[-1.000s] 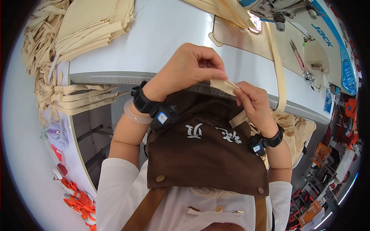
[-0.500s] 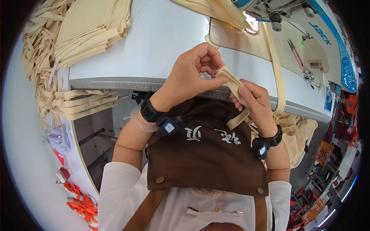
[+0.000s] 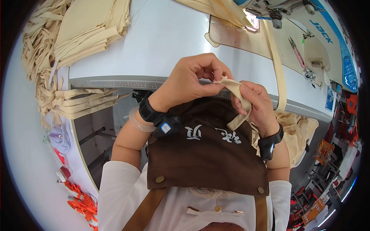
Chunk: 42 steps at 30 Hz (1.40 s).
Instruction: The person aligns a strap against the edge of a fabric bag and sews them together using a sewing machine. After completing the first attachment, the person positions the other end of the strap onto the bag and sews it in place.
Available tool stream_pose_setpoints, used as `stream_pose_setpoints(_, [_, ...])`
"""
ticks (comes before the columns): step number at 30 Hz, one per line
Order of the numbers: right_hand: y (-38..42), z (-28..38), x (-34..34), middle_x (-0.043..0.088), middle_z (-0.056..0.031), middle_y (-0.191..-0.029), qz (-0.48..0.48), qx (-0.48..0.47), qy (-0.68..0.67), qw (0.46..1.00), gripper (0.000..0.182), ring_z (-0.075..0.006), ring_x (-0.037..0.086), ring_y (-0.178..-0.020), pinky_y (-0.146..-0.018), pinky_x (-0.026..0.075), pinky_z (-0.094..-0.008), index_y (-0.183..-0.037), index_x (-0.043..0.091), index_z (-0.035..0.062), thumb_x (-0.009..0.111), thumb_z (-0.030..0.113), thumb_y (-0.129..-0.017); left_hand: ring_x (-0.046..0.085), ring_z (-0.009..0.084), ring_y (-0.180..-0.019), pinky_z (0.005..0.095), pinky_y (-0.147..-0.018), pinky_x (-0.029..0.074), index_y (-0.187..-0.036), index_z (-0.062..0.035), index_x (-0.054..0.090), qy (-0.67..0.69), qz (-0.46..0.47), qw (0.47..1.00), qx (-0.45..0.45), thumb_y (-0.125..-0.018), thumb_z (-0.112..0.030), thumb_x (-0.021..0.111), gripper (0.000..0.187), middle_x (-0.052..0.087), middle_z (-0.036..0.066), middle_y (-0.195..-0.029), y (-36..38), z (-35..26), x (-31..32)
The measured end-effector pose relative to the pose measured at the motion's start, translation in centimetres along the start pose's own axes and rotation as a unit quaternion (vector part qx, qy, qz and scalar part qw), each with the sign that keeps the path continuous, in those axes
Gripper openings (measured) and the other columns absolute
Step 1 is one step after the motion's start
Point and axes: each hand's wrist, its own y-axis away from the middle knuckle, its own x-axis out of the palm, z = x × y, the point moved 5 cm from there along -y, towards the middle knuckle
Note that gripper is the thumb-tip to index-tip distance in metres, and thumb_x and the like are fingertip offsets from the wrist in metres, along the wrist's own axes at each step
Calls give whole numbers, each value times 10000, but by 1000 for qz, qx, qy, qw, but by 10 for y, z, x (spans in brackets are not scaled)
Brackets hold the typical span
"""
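Note:
A short cream fabric strip [image 3: 243, 103] is held between my two hands, over the table's front edge. My left hand [image 3: 194, 77] pinches its frayed end, where loose threads show between thumb and fingers. My right hand [image 3: 255, 102] grips the strip further along, thumb on top, and the folded tail hangs down in front of the brown apron [image 3: 208, 161]. Part of the strip is hidden behind the right fingers.
The sewing machine [image 3: 323, 34] stands at the upper right, with pink-handled thread snips [image 3: 296, 54] on its bed. A long cream band [image 3: 278, 69] drapes over the table edge [image 3: 127, 83]. Stacked cream fabric [image 3: 92, 27] and tangled straps [image 3: 42, 42] lie at left; more cloth [image 3: 300, 131] hangs at right.
My left hand has shifted slightly down and right, still at the strip's end. The strip now bends more, and its tail curls below my right hand.

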Motion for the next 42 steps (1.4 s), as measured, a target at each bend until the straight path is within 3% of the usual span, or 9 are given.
stream_pose_setpoints(4, [1,-1,-2,599,-7,-783,-8,2,57,998,357,-48,496,-612,-517,359,-192,-948,653,-2,540,315,-1066,589,55,-784,219,-758,532,-851,-45,577,54,15,996,-67,-827,46,747,194,650,8,-898,2,1,-5])
stream_pose_setpoints(7, [1,-4,-1,588,-1,-774,-16,14,79,997,362,-46,482,-600,-507,345,-190,-929,647,1,542,319,-1065,574,47,-771,204,-744,523,-861,-40,611,-127,49,979,-154,-822,36,747,160,638,5,-891,7,-8,-11])
stream_pose_setpoints(10, [1,-2,-1,537,-9,-684,-54,0,110,992,373,-65,443,-544,-492,313,-216,-858,596,10,526,316,-1060,586,45,-776,201,-725,521,-880,-34,649,-219,18,970,-104,-829,31,738,122,638,1,-883,9,-22,-15])
stream_pose_setpoints(16, [3,-4,-5,587,3,-773,-22,-20,70,997,341,-49,483,-605,-533,373,-208,-951,642,16,533,316,-1071,646,118,-937,261,-831,578,-1005,-20,641,-103,-2,994,47,-788,61,803,282,662,63,-1090,4,-16,-8])
stream_pose_setpoints(22, [3,-4,2,611,-2,-818,-45,-35,117,991,362,-46,501,-640,-565,397,-203,-996,649,8,513,333,-1081,649,152,-1044,306,-930,585,-999,9,601,25,-35,999,-32,-785,75,815,309,647,104,-1135,4,2,-4])
stream_pose_setpoints(31, [2,-1,9,569,18,-770,-27,-7,163,986,370,-33,470,-633,-563,377,-195,-924,634,21,496,321,-1090,665,106,-891,259,-845,572,-943,-7,666,28,-27,999,-3,-847,16,777,148,683,20,-925,7,-5,-11])
stream_pose_setpoints(34, [6,2,3,560,24,-755,-67,-8,180,981,369,-33,462,-639,-570,371,-200,-904,637,22,500,311,-1088,671,123,-877,267,-836,571,-961,-18,663,-210,-39,975,64,-829,19,779,180,681,25,-934,11,-17,-23])
stream_pose_setpoints(37, [8,5,0,553,24,-741,-76,-34,223,971,365,-43,454,-644,-586,379,-211,-898,635,20,500,301,-1087,644,166,-919,296,-867,551,-949,-10,657,-247,-32,965,84,-814,68,766,190,669,70,-1014,15,-18,-24])
stream_pose_setpoints(42, [7,10,9,535,15,-713,-68,-58,301,949,367,-64,462,-649,-607,399,-231,-898,628,18,483,296,-1089,636,141,-948,290,-898,549,-942,-6,657,-78,-37,996,34,-810,24,809,203,665,62,-1017,13,-12,-9])
